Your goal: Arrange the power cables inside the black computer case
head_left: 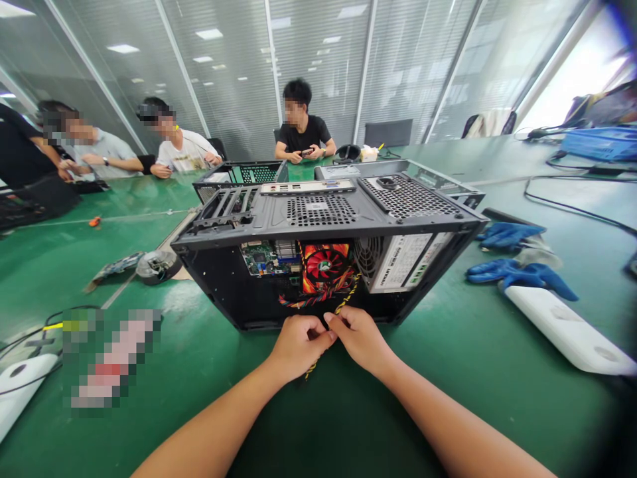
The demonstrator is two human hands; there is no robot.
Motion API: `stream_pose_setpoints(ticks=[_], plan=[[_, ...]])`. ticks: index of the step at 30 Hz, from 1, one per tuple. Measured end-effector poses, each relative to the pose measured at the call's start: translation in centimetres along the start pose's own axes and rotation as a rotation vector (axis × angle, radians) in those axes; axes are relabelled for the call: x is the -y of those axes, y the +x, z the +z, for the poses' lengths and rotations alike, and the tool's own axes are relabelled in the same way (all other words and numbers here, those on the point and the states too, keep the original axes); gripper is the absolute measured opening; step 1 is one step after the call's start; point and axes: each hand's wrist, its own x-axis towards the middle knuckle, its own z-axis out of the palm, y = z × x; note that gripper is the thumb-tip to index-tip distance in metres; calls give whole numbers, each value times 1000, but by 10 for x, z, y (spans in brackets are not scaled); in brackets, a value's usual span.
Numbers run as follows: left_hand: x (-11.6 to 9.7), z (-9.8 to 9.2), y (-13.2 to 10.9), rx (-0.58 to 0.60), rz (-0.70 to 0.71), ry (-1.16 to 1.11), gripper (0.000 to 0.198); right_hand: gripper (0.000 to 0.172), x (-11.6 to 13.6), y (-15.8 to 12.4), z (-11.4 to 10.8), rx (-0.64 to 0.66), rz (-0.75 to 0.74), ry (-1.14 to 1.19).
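Note:
A black computer case (pixel 221 285) lies on its side with its open face toward me. Inside it show a green motherboard (pixel 263 259), a red and orange CPU fan (pixel 326 263) and a power supply (pixel 405 264) with a white label. In front of the opening, a twisted yellow and black cable (pixel 350 295) runs out of the case. My left hand (pixel 300 345) pinches this cable, and its loose end hangs below the fingers. Close beside it, my right hand (pixel 359 337) is closed on the same cable. A multicoloured cable bundle (pixel 308 302) lies inside, under the fan.
Blue gloves (pixel 517 272) and a white power strip (pixel 567 328) lie to the right. On the left are a roll of tape (pixel 158 267) and another white strip (pixel 22 392) with cords. A second case frame (pixel 241 174) stands behind. Several people sit or stand across the green table (pixel 199 372).

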Motion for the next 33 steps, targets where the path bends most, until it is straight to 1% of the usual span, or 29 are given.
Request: stream_pose_setpoints(ticks=[5, 9, 12, 15, 21, 26, 30, 33], plan=[[-3, -4, 1, 81, -17, -5, 27, 37, -2, 1, 0, 20, -22, 6], [-5, -5, 1, 55, 59, 128, 27, 38, -2, 1, 1, 11, -5, 11], [-5, -5, 0, 47, 72, 167, 26, 40, -2, 0, 1, -7, 17, 1], [-4, -4, 0, 95, 27, 88, 27, 39, -1, -1, 1, -4, 28, 9], [1, -2, 1, 198, -53, -183, 28, 39, 0, 0, 0, 25, 23, 34], [1, -5, 2, 270, -124, -369, 33, 38, 1, 0, 0, 52, 26, 74], [-2, -7, 1, 297, -153, -444, 37, 39, 1, 1, -1, 71, 31, 119], [-1, -6, 0, 284, -162, -450, 39, 39, 2, 1, -1, 70, 46, 137]])
